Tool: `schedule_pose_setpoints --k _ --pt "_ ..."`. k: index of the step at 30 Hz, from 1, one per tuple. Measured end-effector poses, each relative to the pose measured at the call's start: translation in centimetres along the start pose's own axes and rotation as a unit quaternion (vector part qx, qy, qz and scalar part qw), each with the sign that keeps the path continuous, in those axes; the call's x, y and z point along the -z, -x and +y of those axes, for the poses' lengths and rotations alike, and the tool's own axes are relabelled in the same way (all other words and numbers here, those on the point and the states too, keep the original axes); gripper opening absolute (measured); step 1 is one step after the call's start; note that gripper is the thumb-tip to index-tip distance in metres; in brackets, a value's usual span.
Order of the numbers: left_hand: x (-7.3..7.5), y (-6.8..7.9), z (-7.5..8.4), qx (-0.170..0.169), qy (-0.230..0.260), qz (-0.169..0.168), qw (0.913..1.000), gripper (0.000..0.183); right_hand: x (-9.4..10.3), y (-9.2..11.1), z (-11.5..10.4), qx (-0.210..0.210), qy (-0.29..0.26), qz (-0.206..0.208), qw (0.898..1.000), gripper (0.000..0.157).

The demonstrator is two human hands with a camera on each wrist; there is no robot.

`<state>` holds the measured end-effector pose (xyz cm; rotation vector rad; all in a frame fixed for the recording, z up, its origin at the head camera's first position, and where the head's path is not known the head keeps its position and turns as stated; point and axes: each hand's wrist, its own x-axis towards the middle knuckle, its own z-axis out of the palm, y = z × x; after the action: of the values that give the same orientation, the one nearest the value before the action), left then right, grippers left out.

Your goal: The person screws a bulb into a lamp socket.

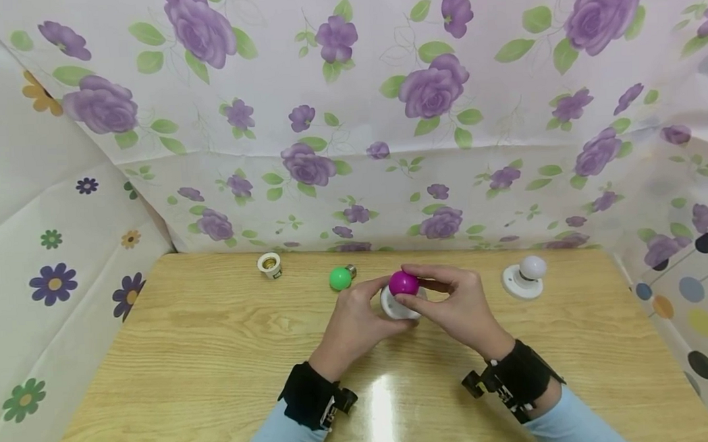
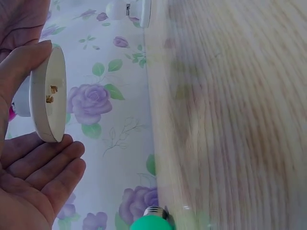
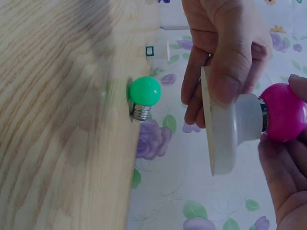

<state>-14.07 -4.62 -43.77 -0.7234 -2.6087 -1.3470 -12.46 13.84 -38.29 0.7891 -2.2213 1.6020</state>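
My left hand (image 1: 358, 323) grips a white round lamp socket (image 3: 223, 129) by its wide base, thumb on one side and fingers on the other. In the left wrist view, brass contacts show on the underside of the socket (image 2: 56, 96). A magenta bulb (image 1: 403, 283) sits at the socket's mouth, a narrow band of its metal base showing in the right wrist view. My right hand (image 1: 455, 302) pinches this bulb between thumb and fingers. Socket and bulb are held up off the table. Nearest to the left hand, a green bulb (image 1: 341, 278) lies on its side.
A small white socket (image 1: 269, 265) stands at the table's back left. At the back right is a white round socket (image 1: 523, 286) with a white bulb (image 1: 533, 267) in it. The wooden table (image 1: 217, 359) ends at a flowered cloth (image 1: 305, 197) behind.
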Motion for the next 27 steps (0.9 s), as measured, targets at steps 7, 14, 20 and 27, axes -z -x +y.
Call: schedule_pose_setpoints --k 7,14,20,27 --pt "0.0 -0.1 -0.2 -0.008 0.000 0.015 0.9999 0.065 0.7 0.0 0.1 -0.014 0.013 -0.031 0.999 0.042" --pt "0.4 -0.1 -0.4 0.011 0.002 0.023 0.9997 0.068 2.1 0.1 -0.1 -0.041 0.064 -0.041 0.996 0.049" --pt "1.0 -0.4 -0.6 -0.007 -0.020 0.050 0.9985 0.068 3.0 0.4 1.2 -0.061 0.094 -0.034 0.993 0.053" --pt "1.5 -0.8 -0.8 -0.023 -0.025 0.062 0.9975 0.066 3.6 1.1 4.3 -0.098 0.125 -0.061 0.985 0.067"
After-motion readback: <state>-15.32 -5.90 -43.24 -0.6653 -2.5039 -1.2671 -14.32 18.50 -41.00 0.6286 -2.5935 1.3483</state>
